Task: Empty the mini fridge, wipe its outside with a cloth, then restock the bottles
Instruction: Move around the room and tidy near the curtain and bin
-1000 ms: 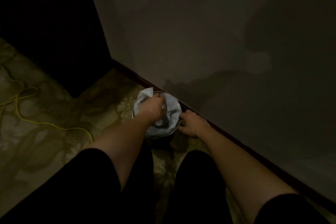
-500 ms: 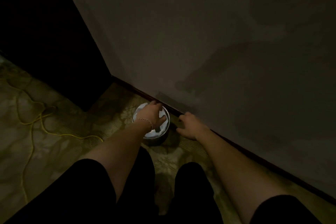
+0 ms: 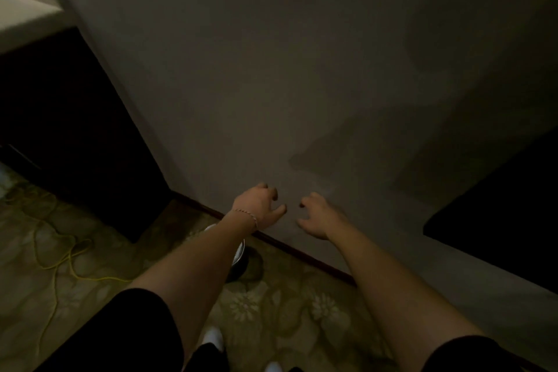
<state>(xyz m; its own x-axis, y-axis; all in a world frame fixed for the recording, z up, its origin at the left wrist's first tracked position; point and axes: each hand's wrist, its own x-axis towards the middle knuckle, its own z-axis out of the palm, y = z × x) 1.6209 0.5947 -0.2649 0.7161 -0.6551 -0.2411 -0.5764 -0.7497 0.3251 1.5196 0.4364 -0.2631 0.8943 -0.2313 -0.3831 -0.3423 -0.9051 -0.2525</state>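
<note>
Head view: your left hand (image 3: 259,205) and right hand (image 3: 317,217) hover before the wall (image 3: 302,69), fingers loosely curled, holding nothing. The bin (image 3: 240,254) stands on the carpet (image 3: 271,311) at the wall's foot, beneath your left forearm. No fridge, cloth or bottles appear.

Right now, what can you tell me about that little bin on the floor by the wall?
The small round bin stands on the patterned carpet by the dark baseboard. The person's left forearm hides most of it; only a pale rim and a dark side show. Neither hand touches it. Its contents cannot be seen.
</note>
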